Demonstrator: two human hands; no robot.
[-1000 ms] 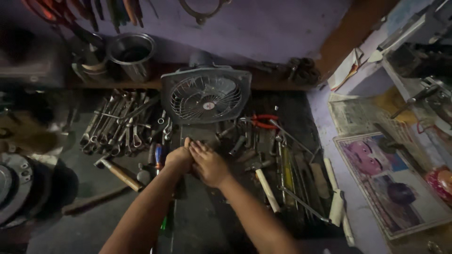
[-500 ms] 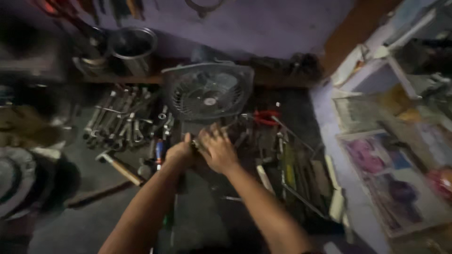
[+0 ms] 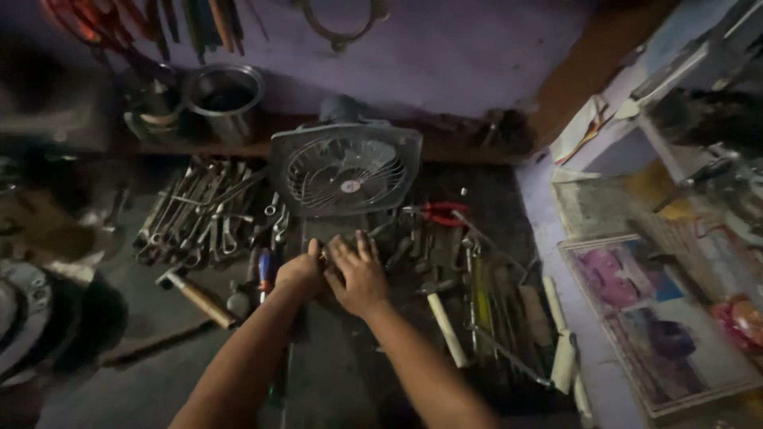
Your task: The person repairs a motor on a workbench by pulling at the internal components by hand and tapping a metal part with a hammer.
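Both hands meet at the middle of the dark, grimy workbench (image 3: 159,381), just in front of a square grey metal fan with a round wire grille (image 3: 346,168) that stands upright against the back edge. The left hand (image 3: 300,274) is curled into a loose fist with the thumb raised, and the right hand (image 3: 358,274) lies beside it, touching it, fingers spread and pointing toward the fan. Whether either hand grips anything between them cannot be told; the spot is dark and covered by the hands themselves.

Left of the hands, toward the left side of the bench, lies a heap of steel spanners and wrenches (image 3: 199,214). A hammer with a wooden handle (image 3: 195,294) rests nearer the front, just beside a screwdriver with a blue and red handle (image 3: 267,270). Right of the hands, red-handled pliers (image 3: 441,212) lie near the fan's corner, with a pale wooden-handled tool (image 3: 445,326) and a row of long thin tools beyond it. A round steel pot (image 3: 225,99) stands on the shelf at the back left.
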